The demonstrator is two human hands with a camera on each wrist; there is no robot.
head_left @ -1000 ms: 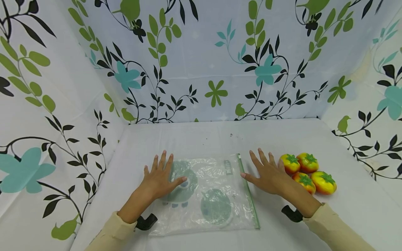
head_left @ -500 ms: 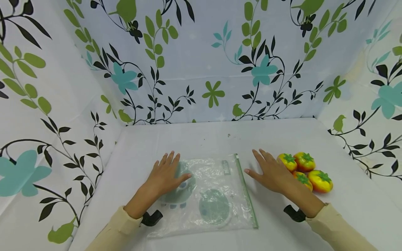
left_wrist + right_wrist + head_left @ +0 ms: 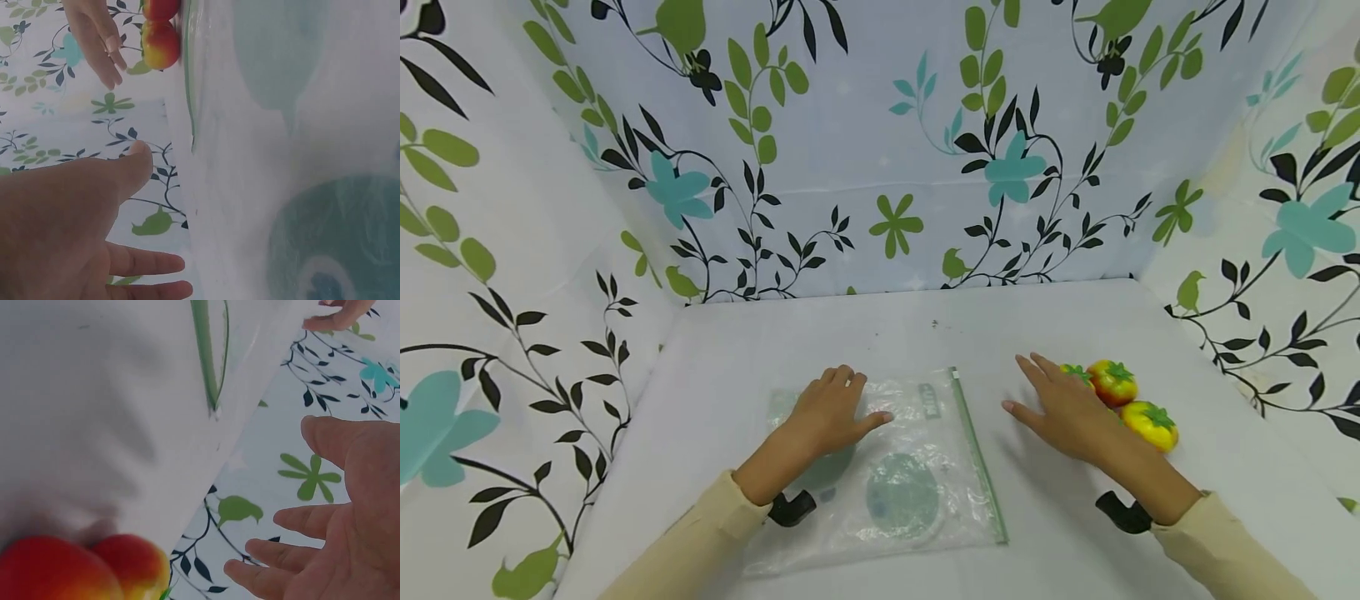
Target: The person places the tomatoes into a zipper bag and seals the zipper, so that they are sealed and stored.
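A clear plastic zip bag [image 3: 958, 487] with a green strip along its right edge and pale green printed shapes lies flat on the white table. My left hand [image 3: 827, 412] hovers over the bag's upper left part, thumb out and fingers loosely bent, holding nothing. To the right of the bag, my right hand [image 3: 1063, 412] is held above the table, fingers extended and holding nothing. Red-and-yellow fruits with green leafy tops, like persimmons [image 3: 1112, 383], sit just beyond it, partly hidden by the hand and forearm. In the right wrist view, two persimmons [image 3: 56, 572] show below the right hand [image 3: 337, 540].
Patterned cloth [image 3: 850, 125] with leaves, flowers and birds hangs behind the table and at both sides. The white table top [image 3: 790, 333] stretches to the cloth at the back. Each wrist carries a black camera mount [image 3: 793, 508].
My left hand has moved to the right over the bag, its fingers now more bent. My right hand has shifted slightly right relative to the bag, covering more of the persimmons. The head view has turned slightly.
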